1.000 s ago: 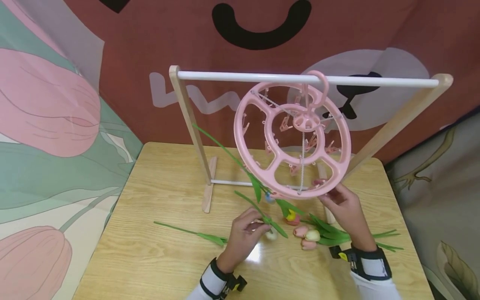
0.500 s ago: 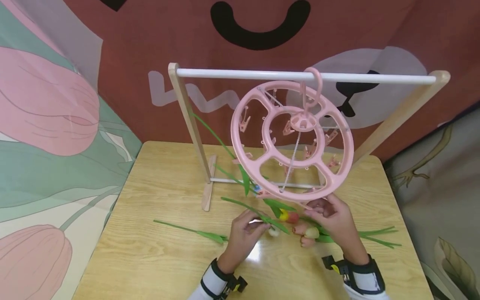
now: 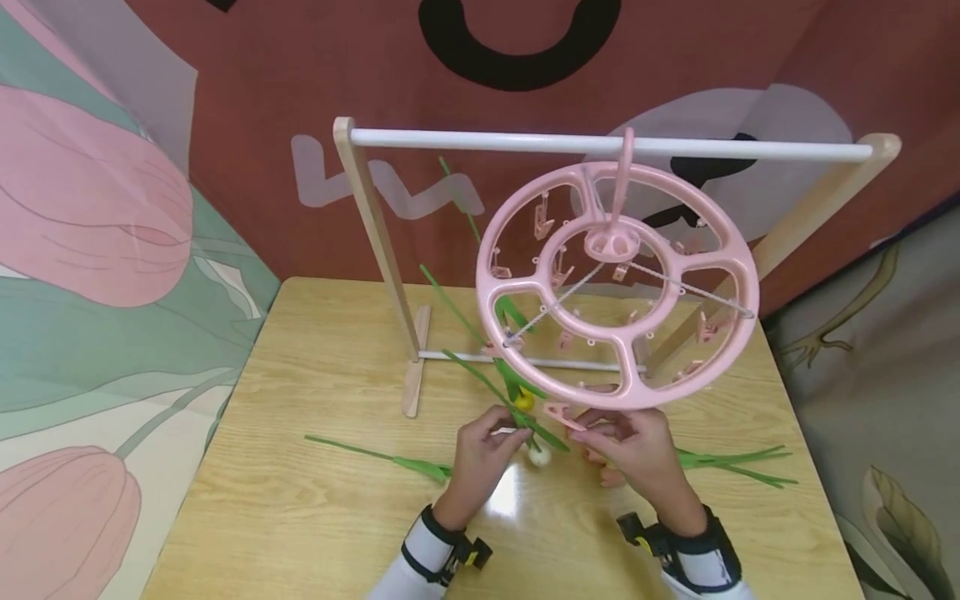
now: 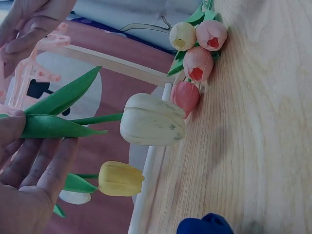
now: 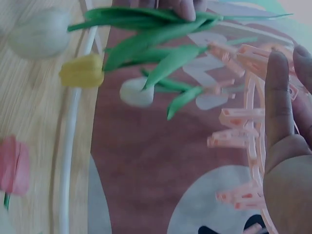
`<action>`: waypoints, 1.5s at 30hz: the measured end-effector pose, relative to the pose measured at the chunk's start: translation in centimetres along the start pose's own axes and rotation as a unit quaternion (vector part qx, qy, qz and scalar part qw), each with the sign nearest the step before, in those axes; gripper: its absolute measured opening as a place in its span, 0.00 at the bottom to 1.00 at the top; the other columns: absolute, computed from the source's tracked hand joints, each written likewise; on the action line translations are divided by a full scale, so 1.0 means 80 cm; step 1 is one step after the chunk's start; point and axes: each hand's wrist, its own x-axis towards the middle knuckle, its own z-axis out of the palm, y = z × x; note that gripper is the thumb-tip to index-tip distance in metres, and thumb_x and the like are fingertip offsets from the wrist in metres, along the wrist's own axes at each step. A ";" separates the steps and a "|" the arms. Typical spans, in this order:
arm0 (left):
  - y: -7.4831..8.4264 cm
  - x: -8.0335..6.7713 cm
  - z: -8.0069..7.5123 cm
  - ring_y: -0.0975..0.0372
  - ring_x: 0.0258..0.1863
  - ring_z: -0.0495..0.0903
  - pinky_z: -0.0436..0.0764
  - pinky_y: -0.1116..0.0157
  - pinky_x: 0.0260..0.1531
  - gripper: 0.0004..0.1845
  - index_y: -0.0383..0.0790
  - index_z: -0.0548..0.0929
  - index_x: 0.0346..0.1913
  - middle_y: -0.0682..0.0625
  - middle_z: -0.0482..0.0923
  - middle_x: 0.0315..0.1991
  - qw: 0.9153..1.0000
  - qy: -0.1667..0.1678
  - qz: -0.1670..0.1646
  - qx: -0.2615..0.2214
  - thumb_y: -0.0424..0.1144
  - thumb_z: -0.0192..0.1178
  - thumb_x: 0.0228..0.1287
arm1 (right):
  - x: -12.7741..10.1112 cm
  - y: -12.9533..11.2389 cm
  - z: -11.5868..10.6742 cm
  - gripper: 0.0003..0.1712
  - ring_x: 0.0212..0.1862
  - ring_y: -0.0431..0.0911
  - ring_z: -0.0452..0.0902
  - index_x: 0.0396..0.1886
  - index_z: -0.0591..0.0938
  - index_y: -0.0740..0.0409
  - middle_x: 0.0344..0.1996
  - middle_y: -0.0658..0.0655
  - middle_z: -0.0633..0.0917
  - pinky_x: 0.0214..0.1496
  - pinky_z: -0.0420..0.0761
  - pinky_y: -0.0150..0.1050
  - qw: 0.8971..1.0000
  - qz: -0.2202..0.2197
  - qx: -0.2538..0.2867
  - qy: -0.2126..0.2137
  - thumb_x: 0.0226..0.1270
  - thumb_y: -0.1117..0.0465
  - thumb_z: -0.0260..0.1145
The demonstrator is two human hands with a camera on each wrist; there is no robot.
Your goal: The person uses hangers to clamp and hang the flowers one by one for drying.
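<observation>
A pink round clip hanger [image 3: 622,287] hangs by its hook from the white rod [image 3: 525,143] of a wooden rack. My left hand [image 3: 504,437] pinches the green stem and leaf [image 4: 48,126] of a white tulip [image 3: 537,455] just above the table. My right hand [image 3: 594,428] pinches a pink clip [image 3: 559,412] at the hanger's near rim. A yellow tulip [image 3: 523,402] hangs from the rim between the hands, its stem reaching up behind the hanger. In the wrist views the white tulip [image 4: 153,120] and yellow tulip [image 5: 83,71] sit close to the clips [image 5: 234,117].
Several pink tulips [image 4: 197,63] lie on the wooden table [image 3: 300,517], mostly hidden under my right hand, their green stems [image 3: 738,463] pointing right. Another green stem [image 3: 375,457] lies to the left. The rack's feet [image 3: 414,371] stand behind. Printed cloth hangs all around.
The hanger has turned and swung right. My right hand moved left along its near rim to a clip. The yellow tulip swung with it. My left hand stayed put.
</observation>
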 end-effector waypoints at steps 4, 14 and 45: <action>-0.001 0.004 0.001 0.56 0.44 0.89 0.91 0.60 0.43 0.09 0.29 0.85 0.46 0.35 0.87 0.42 1.000 0.001 0.004 -0.002 0.28 0.69 0.65 | 0.008 -0.002 0.013 0.25 0.37 0.40 0.89 0.52 0.81 0.73 0.39 0.53 0.90 0.34 0.90 0.34 1.000 0.013 0.004 0.013 0.52 0.84 0.73; 0.002 0.012 0.002 0.55 0.46 0.90 0.91 0.62 0.43 0.10 0.33 0.85 0.50 0.38 0.87 0.46 0.999 -0.007 0.021 0.027 0.30 0.67 0.68 | 0.024 0.007 0.036 0.25 0.38 0.43 0.89 0.54 0.77 0.78 0.43 0.53 0.90 0.37 0.91 0.38 0.999 0.008 0.010 0.031 0.56 0.81 0.73; 0.001 0.019 -0.010 0.44 0.46 0.88 0.91 0.63 0.43 0.15 0.28 0.85 0.52 0.33 0.86 0.47 0.998 0.026 0.007 0.049 0.23 0.69 0.62 | 0.008 0.030 0.032 0.23 0.37 0.37 0.87 0.54 0.79 0.74 0.35 0.67 0.88 0.39 0.90 0.32 0.996 0.066 -0.057 0.012 0.58 0.82 0.71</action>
